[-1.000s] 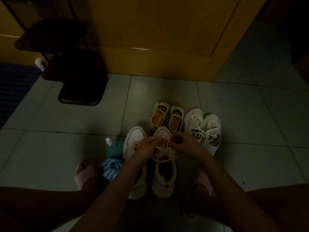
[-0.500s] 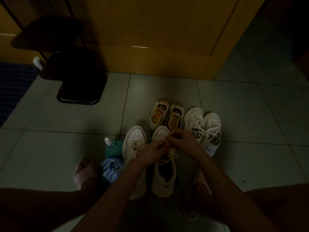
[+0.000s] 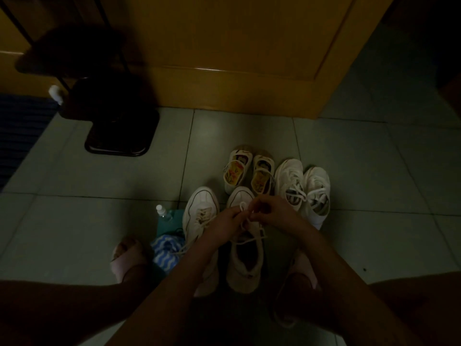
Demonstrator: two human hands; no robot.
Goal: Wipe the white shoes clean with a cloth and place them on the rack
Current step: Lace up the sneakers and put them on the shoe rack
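Two hands worked above the white shoes [image 3: 199,216], which stood side by side on the floor with their toes pointing away from the person. Over the right shoe of that pair the left hand [image 3: 224,224] and the right hand [image 3: 273,213] met. The fingertips of each were curled in and pinching the lace [image 3: 243,208]. A small loop of it stood up between them, and loose ends trailed across the shoe's open mouth. The cloth [image 3: 164,250], a blue-and-white striped bundle, lay on the floor just left of the pair.

Light was very low. The left forearm covered the heel of the left shoe, and which fingers gripped the lace could not be told. A dark stand [image 3: 117,143] at upper left was mostly shadow, with only thin black rods and a tray-like base to be made out. The person's feet in pale slippers [image 3: 127,258] were partly hidden behind the arms.

Pale square tiles [image 3: 99,221] covered the floor, with a wooden door [image 3: 237,58] beyond. A small clear bottle [image 3: 162,212] stood at the edge of a green pad [image 3: 174,218] near the cloth. Past the pair sat small sandals [image 3: 247,171] and, just beside them, white sneakers [image 3: 303,191]. A dark blue mat [image 3: 20,133] lay at the left edge.
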